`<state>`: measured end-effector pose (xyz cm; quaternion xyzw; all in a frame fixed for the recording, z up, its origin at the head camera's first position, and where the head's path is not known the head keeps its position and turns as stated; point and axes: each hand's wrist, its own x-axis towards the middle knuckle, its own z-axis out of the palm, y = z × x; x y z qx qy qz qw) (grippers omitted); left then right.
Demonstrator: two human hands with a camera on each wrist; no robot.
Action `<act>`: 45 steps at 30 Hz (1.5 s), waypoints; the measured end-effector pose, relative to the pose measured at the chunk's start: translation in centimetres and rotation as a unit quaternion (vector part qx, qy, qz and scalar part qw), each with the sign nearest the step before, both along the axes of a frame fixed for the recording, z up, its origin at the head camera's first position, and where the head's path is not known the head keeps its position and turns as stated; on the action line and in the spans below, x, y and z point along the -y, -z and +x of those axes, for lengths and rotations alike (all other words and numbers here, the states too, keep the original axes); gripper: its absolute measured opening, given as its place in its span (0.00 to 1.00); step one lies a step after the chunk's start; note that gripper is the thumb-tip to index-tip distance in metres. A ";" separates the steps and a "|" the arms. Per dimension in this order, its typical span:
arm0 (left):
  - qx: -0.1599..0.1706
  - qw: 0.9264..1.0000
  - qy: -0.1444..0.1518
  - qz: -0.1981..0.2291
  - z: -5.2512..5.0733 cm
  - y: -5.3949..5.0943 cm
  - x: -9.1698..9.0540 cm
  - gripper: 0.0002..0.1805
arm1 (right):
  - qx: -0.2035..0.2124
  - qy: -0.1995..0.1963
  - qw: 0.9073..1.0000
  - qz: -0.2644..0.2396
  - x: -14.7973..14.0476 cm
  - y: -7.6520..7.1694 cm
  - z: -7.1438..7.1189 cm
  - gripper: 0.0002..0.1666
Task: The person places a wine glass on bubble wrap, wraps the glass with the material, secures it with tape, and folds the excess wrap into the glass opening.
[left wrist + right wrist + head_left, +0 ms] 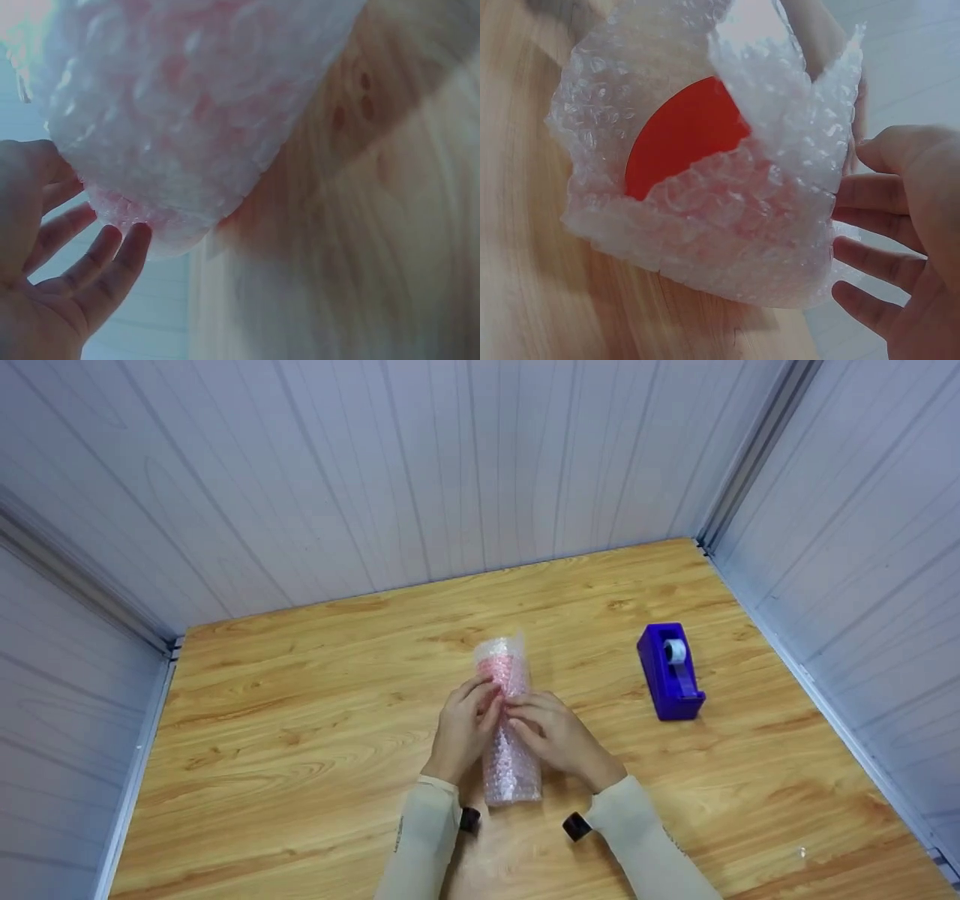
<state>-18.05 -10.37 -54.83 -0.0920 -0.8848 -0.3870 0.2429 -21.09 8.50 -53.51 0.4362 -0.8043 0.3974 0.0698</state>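
A red thing with a round, flat end [682, 139] lies inside a roll of bubble wrap [514, 761], which rests lengthwise on the table. The wrap's near end gapes in the right wrist view, its loose flaps partly covering the red face. My left hand [465, 731] touches the roll's left side and top, its fingers spread and slightly bent. From the right, my right hand [564, 735] rests fairly straight fingers on the wrap, thumb near the top. Both hands' fingertips meet close together at mid-roll. What lies beneath them is hidden.
A blue tape dispenser [666, 679] with a roll of clear tape [674, 651] stands to the right on the wooden table [300, 720]. Pale panel walls [450, 472] enclose the back and both sides. A tiny clear scrap [802, 852] lies at the front right.
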 end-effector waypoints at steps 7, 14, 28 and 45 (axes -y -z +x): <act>0.003 0.999 -0.002 -0.045 -0.2 -0.6 0.0 0.14 | 0.003 -0.008 1.000 0.005 -0.1 0.2 0.0 0.12; 0.024 0.998 -0.004 -0.056 -0.3 -1.1 -0.1 0.14 | 0.001 -0.011 1.000 0.009 -0.3 0.2 0.0 0.10; 0.047 0.993 -0.049 -0.101 -0.6 -1.5 -0.8 0.14 | 0.007 -0.026 0.999 0.017 -0.7 0.3 0.0 0.09; 0.104 0.982 -0.024 -0.158 -0.8 -2.5 -0.3 0.20 | -0.005 -0.048 0.999 -0.007 -0.9 0.4 0.0 0.09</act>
